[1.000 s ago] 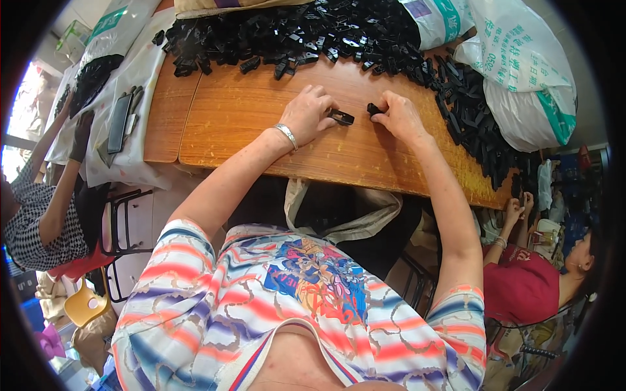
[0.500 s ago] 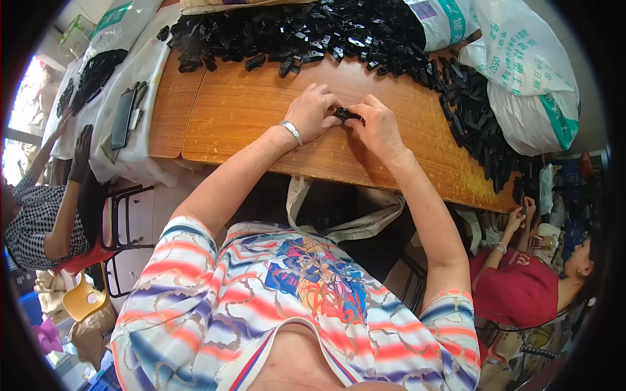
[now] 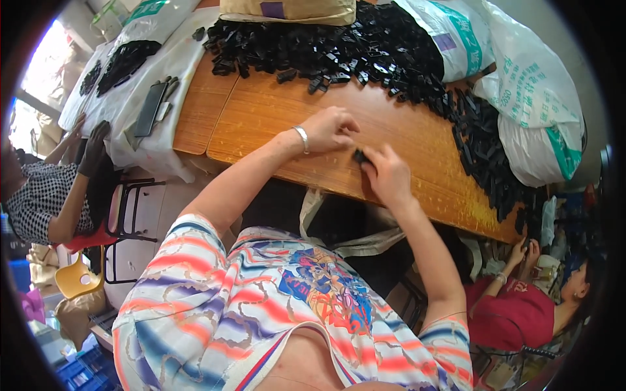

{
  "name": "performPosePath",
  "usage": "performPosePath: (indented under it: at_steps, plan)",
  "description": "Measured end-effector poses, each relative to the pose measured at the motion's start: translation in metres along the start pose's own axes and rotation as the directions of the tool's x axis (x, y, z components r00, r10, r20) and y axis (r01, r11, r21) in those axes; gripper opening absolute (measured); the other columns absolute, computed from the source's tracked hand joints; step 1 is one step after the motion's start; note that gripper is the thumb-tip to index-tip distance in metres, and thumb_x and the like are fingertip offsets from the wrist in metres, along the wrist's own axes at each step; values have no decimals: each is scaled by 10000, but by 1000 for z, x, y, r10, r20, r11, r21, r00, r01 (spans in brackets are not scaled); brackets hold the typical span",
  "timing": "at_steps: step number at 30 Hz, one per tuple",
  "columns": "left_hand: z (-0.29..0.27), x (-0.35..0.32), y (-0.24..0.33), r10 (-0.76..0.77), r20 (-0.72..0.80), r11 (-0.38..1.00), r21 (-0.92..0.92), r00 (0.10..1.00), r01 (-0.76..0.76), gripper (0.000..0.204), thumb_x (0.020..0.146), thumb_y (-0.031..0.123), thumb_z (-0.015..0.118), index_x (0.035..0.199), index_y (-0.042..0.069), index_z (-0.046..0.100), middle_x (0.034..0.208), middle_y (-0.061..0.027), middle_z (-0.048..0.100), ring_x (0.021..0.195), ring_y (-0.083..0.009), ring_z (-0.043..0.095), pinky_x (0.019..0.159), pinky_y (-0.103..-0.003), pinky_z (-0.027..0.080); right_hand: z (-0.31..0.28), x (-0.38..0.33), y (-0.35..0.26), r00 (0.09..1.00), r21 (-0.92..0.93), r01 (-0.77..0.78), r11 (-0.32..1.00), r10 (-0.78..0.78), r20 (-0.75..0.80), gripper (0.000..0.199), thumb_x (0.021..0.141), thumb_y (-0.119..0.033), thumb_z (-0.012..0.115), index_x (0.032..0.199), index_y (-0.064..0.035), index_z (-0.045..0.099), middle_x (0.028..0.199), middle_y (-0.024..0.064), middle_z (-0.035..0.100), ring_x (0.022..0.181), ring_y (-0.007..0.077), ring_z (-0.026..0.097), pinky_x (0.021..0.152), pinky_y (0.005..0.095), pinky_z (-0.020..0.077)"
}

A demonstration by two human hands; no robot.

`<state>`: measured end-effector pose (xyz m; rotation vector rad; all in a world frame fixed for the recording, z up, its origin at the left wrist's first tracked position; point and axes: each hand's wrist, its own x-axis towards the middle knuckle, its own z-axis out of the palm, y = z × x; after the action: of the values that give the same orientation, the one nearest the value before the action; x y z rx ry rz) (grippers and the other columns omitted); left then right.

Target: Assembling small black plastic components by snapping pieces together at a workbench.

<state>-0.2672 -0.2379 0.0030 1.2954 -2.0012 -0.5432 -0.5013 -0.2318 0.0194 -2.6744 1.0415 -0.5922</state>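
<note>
Over the wooden table [image 3: 274, 124], my right hand [image 3: 391, 174] pinches a small black plastic part [image 3: 359, 156] between thumb and fingers. My left hand [image 3: 329, 129], with a silver bracelet at its wrist, hovers just to the left of that part without touching it. Its fingers are bent, with a gap between thumb and fingertips, and nothing shows in them. Beyond both hands spreads a large heap of small black plastic parts [image 3: 293, 49]. Longer black pieces [image 3: 479, 140] lie along the table's right side.
White plastic sacks [image 3: 538, 98] stand at the right, and a brown paper sack [image 3: 287, 12] is at the back. A phone [image 3: 150, 109] lies on the white-covered table at left. One co-worker [image 3: 55, 202] sits left; another, in red [image 3: 515, 309], sits right.
My hands were together on the black part; now the left has come off it. The right has drawn back toward me with the part. The whole view has shifted somewhat.
</note>
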Motion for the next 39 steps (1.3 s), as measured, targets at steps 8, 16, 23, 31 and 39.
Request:
performPosePath:
  at_steps: [8,16,23,31,39]
  plan:
    - [-29,11,-56,-194,-586,923,163,787,349,181,774,97,728,936,59,658,948,-127,628,986,-322,598,865,-398,498,0,-89,-37,991,125,127,984,-131,24,364,727,-63,772,1071,-54,652,958,103,612,825,291,654,671,379,545]
    - [-7,15,-37,-312,-478,920,63,821,386,135,833,146,667,907,33,674,906,-134,688,851,-312,666,767,-403,529,-13,-39,-12,992,268,114,957,-96,-81,110,831,-65,709,935,-36,689,775,136,628,684,320,641,594,373,512]
    - [4,22,-24,-355,-397,918,22,846,395,160,837,178,670,912,41,703,864,-115,699,793,-258,675,728,-365,534,-11,48,79,965,38,-36,999,44,-257,89,866,-78,643,929,-72,706,861,149,653,803,353,656,707,428,530]
    - [-2,2,3,63,-529,879,431,846,204,244,846,133,702,1075,58,668,986,-97,619,883,-266,633,744,-357,531,-2,121,137,978,-323,-197,926,160,-136,268,858,-54,606,1107,-117,686,1080,151,595,885,381,676,785,442,560]
    - [38,7,42,-98,-251,941,292,963,172,255,841,309,720,1003,128,642,918,-87,601,889,-294,611,746,-392,533,-12,94,108,989,-230,-143,963,148,5,239,812,-201,760,968,-56,650,1037,173,624,902,393,659,778,462,540]
